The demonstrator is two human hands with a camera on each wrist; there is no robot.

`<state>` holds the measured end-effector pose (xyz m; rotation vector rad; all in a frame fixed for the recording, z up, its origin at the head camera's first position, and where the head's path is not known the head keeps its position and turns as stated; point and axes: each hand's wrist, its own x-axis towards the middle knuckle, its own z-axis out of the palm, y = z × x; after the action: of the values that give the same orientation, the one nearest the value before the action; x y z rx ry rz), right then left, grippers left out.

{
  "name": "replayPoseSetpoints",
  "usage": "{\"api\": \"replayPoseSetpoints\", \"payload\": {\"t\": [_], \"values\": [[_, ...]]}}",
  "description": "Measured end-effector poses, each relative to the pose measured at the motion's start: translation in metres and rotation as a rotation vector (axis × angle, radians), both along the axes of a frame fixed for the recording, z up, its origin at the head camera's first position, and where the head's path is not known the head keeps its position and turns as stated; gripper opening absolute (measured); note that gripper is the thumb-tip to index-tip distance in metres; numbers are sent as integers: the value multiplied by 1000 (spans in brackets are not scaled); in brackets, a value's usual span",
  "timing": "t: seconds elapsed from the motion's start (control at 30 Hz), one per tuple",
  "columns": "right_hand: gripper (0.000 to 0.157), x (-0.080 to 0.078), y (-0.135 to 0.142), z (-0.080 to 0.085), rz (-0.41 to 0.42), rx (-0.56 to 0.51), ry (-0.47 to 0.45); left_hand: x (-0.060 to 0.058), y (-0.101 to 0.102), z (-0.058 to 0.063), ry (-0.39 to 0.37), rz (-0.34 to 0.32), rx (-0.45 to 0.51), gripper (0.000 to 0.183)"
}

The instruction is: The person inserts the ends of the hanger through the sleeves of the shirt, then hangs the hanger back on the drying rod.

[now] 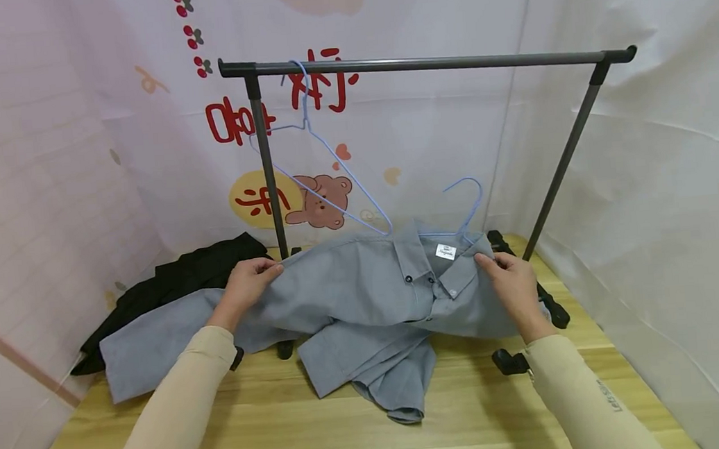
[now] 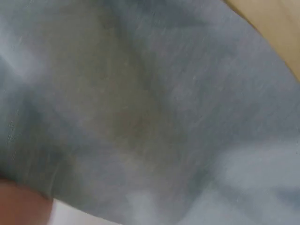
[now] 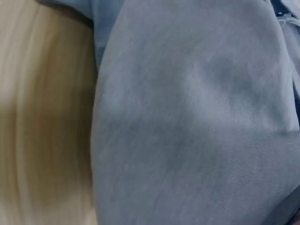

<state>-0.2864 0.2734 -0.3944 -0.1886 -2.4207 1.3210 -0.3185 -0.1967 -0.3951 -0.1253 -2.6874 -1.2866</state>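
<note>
L hand (image 1: 246, 288): thumb & fingers pinched together on the upper edge of a grey shirt (image 1: 351, 281), near the L post of the rack (image 1: 423, 63). R hand (image 1: 515, 286): thumb & fingers pinching same shirt just beside the collar.

Shirt loc.: stretched betw. both hands, below the rail, above/on the wooden table (image 1: 350, 448); collar toward R hand, white label (image 1: 445, 252) visible in neck. One part runs L, past L forearm, next to black cloth (image 1: 194, 271); another hangs fwd in folds onto table.

Blue hanger (image 1: 478, 199) at collar: hook stands up clear of rail, lower part mostly hidden by shirt. 2nd hanger (image 1: 305, 110) hooked on rail, L end, bottom corner just above shirt.

L wrist view blurred: grey fabric, bit of finger at lower corner. R wrist view: fabric w/ table alongside.
</note>
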Motion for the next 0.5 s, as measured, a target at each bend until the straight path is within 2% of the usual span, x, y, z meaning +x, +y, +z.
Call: {"api": "replayPoseSetpoints", "payload": {"t": [0.1, 0.17, 0.27, 0.5], "values": [[50, -1, -6, -6, 23, 27, 23, -1, 0, -4, 92, 117, -115, 25], [52, -1, -11, -11, 60, 40, 26, -2, 7, -8, 161, 129, -183, 24], [52, -1, -17, -15, 114, 53, 20, -3, 30, -8, 194, 47, -225, 27], [38, 3, -30, -13, 235, 14, -31, -11, 100, 5, 196, -234, -265, 46]]}}
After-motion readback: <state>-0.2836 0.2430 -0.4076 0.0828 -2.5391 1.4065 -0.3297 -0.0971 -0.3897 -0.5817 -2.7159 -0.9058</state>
